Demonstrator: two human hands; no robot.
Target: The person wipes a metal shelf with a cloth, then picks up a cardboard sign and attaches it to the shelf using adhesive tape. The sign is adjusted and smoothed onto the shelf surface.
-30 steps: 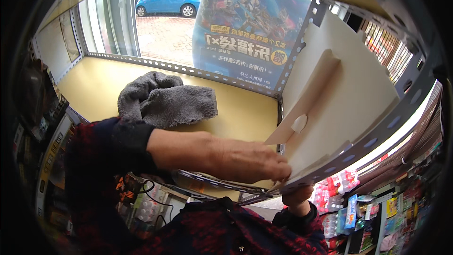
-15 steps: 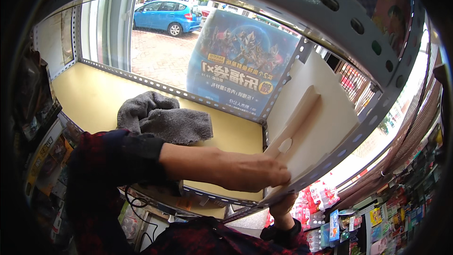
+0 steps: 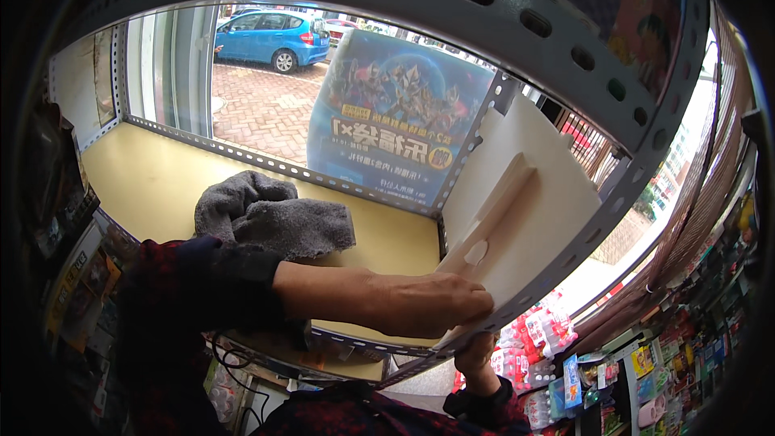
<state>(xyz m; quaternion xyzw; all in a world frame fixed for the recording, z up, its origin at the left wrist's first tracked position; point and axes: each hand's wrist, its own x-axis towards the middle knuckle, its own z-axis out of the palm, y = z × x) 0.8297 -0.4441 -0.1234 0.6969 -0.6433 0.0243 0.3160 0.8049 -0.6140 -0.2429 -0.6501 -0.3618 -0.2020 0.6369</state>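
Note:
My left arm reaches across the shelf, and my left hand is closed at the lower edge of a white board. Its fingertips are turned away, so I cannot make out what they grip. The board stands upright against the shelf's right end, with a beige strip and a small pale torn patch on it. Just below, on the outer side of the slotted metal frame, my right hand is closed at the frame's edge; its fingers are partly hidden. A grey cloth lies crumpled on the yellow shelf.
The yellow shelf is bordered by slotted metal rails. Behind it, a window shows a blue car and a large poster. Red-wrapped bottles and hanging packaged goods stand at the lower right. A black cable hangs below.
The whole view has shifted a little, with the shelf and window sliding left. Both hands stay at nearly the same spots by the board and frame.

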